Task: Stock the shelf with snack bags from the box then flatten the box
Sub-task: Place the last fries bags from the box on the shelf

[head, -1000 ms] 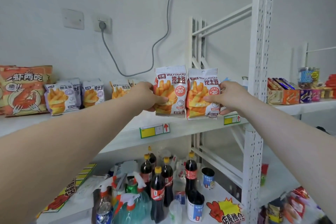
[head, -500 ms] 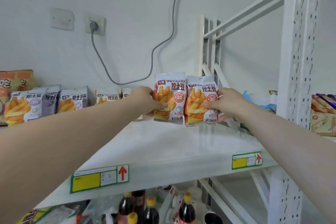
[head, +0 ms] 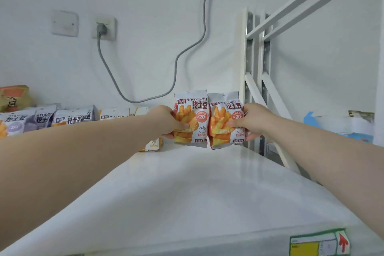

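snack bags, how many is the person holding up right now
2. The left hand holds the left bag, the right hand holds the right bag, side by side, edges touching, at the back of the shelf. A second bag behind either one would be hidden.

Bright, even light; soft shadows; wide-angle bending at edges.

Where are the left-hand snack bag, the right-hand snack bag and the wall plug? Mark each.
left-hand snack bag (head: 196, 114), head view, printed fries on its front.
right-hand snack bag (head: 220, 122), head view, printed fries on its front.
wall plug (head: 101, 27), head view, its grey body.
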